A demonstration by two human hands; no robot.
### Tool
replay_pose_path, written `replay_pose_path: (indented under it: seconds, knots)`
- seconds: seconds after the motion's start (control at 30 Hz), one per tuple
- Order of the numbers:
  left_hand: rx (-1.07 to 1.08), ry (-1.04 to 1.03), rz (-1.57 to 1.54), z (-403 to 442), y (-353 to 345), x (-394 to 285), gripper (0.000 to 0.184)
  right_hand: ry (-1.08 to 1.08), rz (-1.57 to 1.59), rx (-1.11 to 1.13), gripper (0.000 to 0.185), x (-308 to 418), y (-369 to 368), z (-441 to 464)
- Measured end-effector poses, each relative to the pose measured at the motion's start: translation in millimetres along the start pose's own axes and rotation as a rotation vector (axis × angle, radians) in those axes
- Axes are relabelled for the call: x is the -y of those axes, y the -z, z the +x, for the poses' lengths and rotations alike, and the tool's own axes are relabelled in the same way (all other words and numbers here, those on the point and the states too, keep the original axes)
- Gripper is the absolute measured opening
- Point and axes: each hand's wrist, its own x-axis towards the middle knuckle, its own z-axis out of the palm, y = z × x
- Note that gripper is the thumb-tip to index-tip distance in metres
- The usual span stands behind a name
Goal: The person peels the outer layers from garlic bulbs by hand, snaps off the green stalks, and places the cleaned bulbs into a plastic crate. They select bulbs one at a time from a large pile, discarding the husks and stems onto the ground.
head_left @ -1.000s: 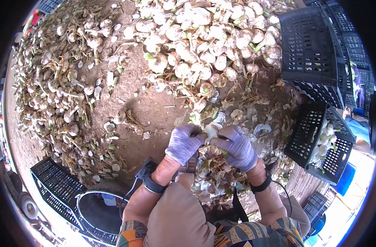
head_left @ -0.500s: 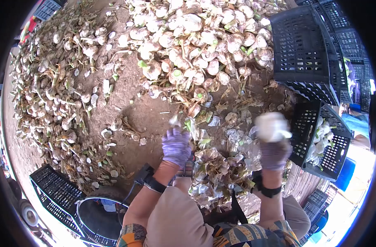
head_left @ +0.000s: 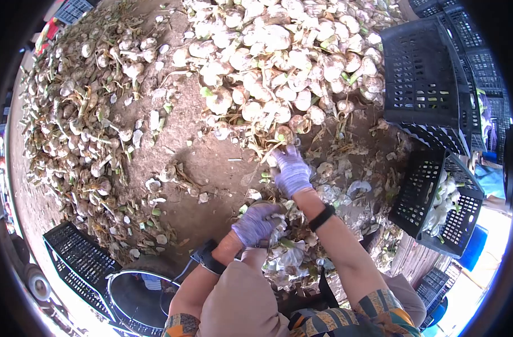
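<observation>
While we are looking down from the head view, our right hand in a lavender knitted glove [head_left: 292, 173] is reaching to the near edge of a sunlit heap of round, pale, soil-stained garlic bulbs [head_left: 268, 73]. Its fingertips are meeting a small whitish bulb [head_left: 272, 160] lying there on the brown earth floor [head_left: 206, 149] — we are not able to tell whether they are closing on it. Our left hand in a matching glove [head_left: 255, 224] is staying low by our knee with its fingers bent inward; what it is grasping, if anything, we are not making out. Just right of it, a loose mound of papery white and brown peelings [head_left: 293, 255] is lying between our legs.

We are risking a slip: a pinch off the bulb's middle could be sending it rolling, and dry stalks tangled with neighbours could be dragging those along.

At our right, a black slotted plastic crate [head_left: 416, 194] is leaning and holding clean white bulbs with green stems [head_left: 443, 205]; being tilted, it could be spilling some if knocked. Beyond it, a larger black perforated crate [head_left: 419, 67] is hiding its inside from us. At lower left, a round black tub with a pale rim [head_left: 124, 300] is holding a blue-and-white striped item [head_left: 151, 281].
</observation>
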Motion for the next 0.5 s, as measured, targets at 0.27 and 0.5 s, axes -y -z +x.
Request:
replay_pose_path:
  seconds: [0.27,0.5]
  knots:
    - [-0.379,-0.280,-0.747,15.1,8.8,-21.8,0.039,-0.616,1.673,0.126,0.036,-4.3,46.5,-35.6]
    - [-0.484,-0.289,-0.183,13.4,11.5,-22.7,0.061,-0.550,1.508,0.190,0.049,-3.4,66.3,-65.2]
